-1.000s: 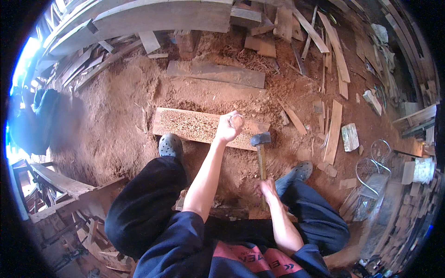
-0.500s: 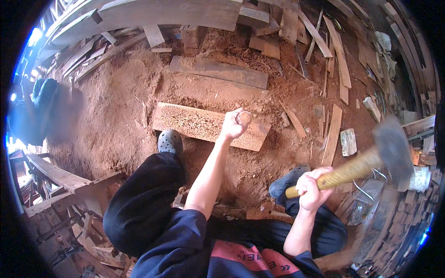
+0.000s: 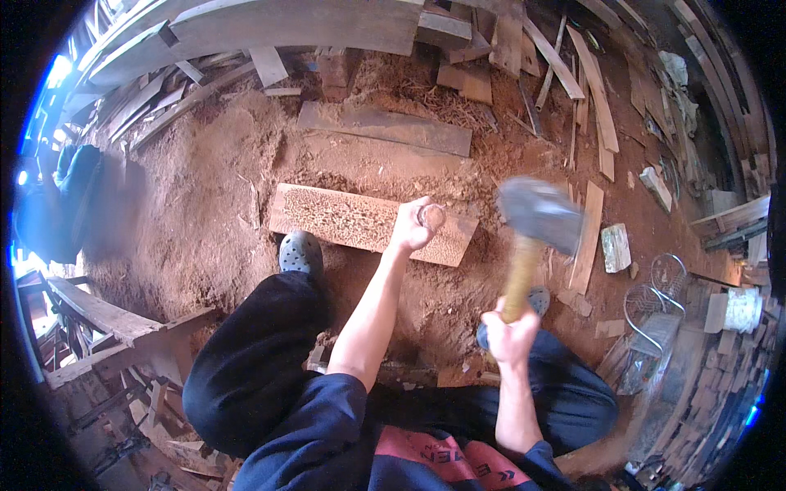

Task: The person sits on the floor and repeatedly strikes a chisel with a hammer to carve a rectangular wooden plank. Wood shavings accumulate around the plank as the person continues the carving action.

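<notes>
A light wooden board (image 3: 327, 211), densely pitted with small holes, lies crosswise on the reddish dirt. Over its right half, my left hand (image 3: 409, 229) is closed round an upright tool with a round, wood-coloured top (image 3: 433, 217); its lower end is hidden by the hand. My right hand (image 3: 512, 335) grips the yellow handle of a hammer, whose dark head (image 3: 540, 214) is raised to the right of my left hand and blurred by motion. My grey clog (image 3: 300, 254) is beside the board's near edge.
A dark plank (image 3: 383, 127) lies beyond the board. Loose slats (image 3: 585, 237) and a pale block (image 3: 614, 248) are on the right, near a looped metal wire object (image 3: 655, 303). Stacked timber (image 3: 286, 33) lines the back, broken wood (image 3: 123, 327) the lower left, a blue bundle (image 3: 61, 204) the far left.
The hammer rose from beside the board and swung out to the right; it has since come back leftward, upright, toward my left hand. My left hand shifted slightly right and keeps its grip.
</notes>
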Tool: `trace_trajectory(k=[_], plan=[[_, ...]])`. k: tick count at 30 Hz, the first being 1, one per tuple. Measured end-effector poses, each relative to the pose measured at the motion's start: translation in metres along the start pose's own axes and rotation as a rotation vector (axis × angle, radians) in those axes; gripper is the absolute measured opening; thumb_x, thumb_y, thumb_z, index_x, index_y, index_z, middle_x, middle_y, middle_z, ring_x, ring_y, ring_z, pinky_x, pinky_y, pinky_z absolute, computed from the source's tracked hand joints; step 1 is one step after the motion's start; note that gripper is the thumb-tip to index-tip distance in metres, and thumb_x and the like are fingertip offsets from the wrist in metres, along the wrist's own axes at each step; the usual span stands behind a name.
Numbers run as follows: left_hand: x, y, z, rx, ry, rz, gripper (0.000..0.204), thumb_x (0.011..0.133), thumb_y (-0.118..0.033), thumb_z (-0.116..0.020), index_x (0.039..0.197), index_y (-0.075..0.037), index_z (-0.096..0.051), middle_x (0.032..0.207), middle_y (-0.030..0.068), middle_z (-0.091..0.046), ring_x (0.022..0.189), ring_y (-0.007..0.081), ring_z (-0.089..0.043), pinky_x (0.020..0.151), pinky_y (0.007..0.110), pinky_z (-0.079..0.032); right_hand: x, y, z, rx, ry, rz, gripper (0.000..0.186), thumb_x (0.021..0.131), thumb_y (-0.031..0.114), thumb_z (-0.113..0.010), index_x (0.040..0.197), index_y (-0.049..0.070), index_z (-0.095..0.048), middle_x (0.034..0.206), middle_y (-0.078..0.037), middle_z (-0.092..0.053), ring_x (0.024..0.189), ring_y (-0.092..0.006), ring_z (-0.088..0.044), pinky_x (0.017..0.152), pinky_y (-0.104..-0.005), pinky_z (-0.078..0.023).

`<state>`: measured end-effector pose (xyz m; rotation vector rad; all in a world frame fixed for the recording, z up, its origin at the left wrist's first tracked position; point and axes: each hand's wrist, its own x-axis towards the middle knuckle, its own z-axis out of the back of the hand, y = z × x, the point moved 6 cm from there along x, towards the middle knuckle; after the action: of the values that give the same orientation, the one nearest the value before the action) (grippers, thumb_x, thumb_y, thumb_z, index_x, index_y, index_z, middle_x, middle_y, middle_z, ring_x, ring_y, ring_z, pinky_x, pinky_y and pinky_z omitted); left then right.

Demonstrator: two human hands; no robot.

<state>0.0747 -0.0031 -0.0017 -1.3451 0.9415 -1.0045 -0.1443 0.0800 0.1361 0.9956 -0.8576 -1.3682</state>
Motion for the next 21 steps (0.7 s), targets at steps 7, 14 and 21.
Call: trace_trajectory(k=[7, 14, 21], plan=[[-0.004, 0.004, 0.003, -0.010, -0.003, -0.069, 0.014, 0.071, -0.014, -0.064, 0.072, -0.002, -0.056, 0.060, -0.0005, -0.053, 0.058, 0.0064, -0.046, 0.052, 0.024, -0.039, 0.000, 0.046, 0.000, 0.282, -0.191, 0.424, 0.016, 0.074, -0.006, -0.054, 0.079, 0.005, -0.043, 0.058, -0.007, -0.049, 0.044, -0.0168, -0.048, 0.045, -0.0294, -0.042], [-0.014, 0.005, 0.008, 0.040, -0.017, -0.091, 0.010, 0.068, -0.010, -0.062, 0.074, -0.004, -0.057, 0.065, 0.0035, -0.057, 0.059, 0.0096, -0.050, 0.055, 0.026, -0.042, -0.003, -0.056, -0.029, -0.599, 0.065, -0.265, 0.023, 0.068, 0.015, -0.064, 0.075, -0.007, -0.061, 0.062, -0.024, -0.061, 0.062, -0.0332, -0.065, 0.057, -0.0422, -0.049], [0.009, 0.034, 0.039, -0.173, -0.008, -0.282, 0.012, 0.054, 0.007, -0.056, 0.058, -0.004, -0.053, 0.062, 0.0061, -0.056, 0.057, 0.0173, -0.053, 0.054, 0.029, -0.044, -0.024, -0.121, -0.027, -0.077, 0.102, -0.692, 0.012, 0.064, 0.000, -0.060, 0.069, 0.001, -0.048, 0.049, -0.003, -0.049, 0.035, -0.0108, -0.045, 0.030, -0.0259, -0.036]])
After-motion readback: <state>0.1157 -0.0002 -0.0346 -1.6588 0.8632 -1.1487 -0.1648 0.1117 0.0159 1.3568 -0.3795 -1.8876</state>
